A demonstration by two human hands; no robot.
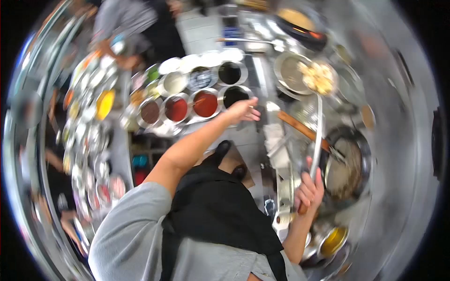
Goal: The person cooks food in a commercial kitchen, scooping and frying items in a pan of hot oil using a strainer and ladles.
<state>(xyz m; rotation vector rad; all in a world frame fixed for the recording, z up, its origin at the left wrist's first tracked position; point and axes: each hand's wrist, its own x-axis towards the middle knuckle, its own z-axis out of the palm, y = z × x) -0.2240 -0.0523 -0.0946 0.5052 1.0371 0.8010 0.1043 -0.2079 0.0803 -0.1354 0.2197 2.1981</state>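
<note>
My right hand [309, 189] is wrapped round the long handle of a skimmer [319, 126], which reaches away along the stove. Pale yellow food pieces [318, 78] sit in its bowl, beside a round pot [291, 72]. My left hand [243, 111] is stretched out with fingers apart and holds nothing; it is nearest to a container of dark sauce [236, 96]. To the right, a wok [368, 161] stands on the stove with pale contents. A wooden-handled tool [297, 125] lies from the counter edge to the wok, its metal end blurred.
Metal containers of red sauce [205, 104] and other seasonings stand in rows at the left. Another wok [316, 42] is at the far end, near flame. A pot of yellow liquid [333, 241] stands close on the right. A person in grey sleeves [124, 21] works at the upper left.
</note>
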